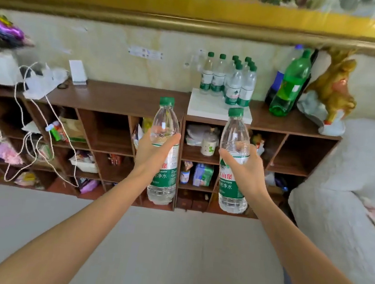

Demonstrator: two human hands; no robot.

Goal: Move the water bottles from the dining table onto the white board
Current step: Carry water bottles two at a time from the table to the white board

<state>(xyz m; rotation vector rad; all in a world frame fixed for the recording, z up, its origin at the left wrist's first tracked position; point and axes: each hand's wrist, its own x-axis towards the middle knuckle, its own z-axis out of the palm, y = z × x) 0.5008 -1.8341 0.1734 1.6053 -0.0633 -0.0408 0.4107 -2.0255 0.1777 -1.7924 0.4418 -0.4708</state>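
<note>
My left hand (151,154) grips a clear water bottle (168,121) with a green cap and green label, held upright in front of the shelf. In my right hand (246,169) is a second bottle (235,133) of the same kind, also upright. Both are raised in the air, a little short of the white board (205,109), which lies on top of the brown shelf unit. Several water bottles (228,81) with green caps stand in a tight group at the back of the board. The front part of the board is bare.
The brown shelf unit (121,98) has open compartments full of packets and clutter. A large green soda bottle (291,86) and a golden figurine (332,88) stand right of the board. White cords and papers lie on the left. A white bed (350,183) is at the right.
</note>
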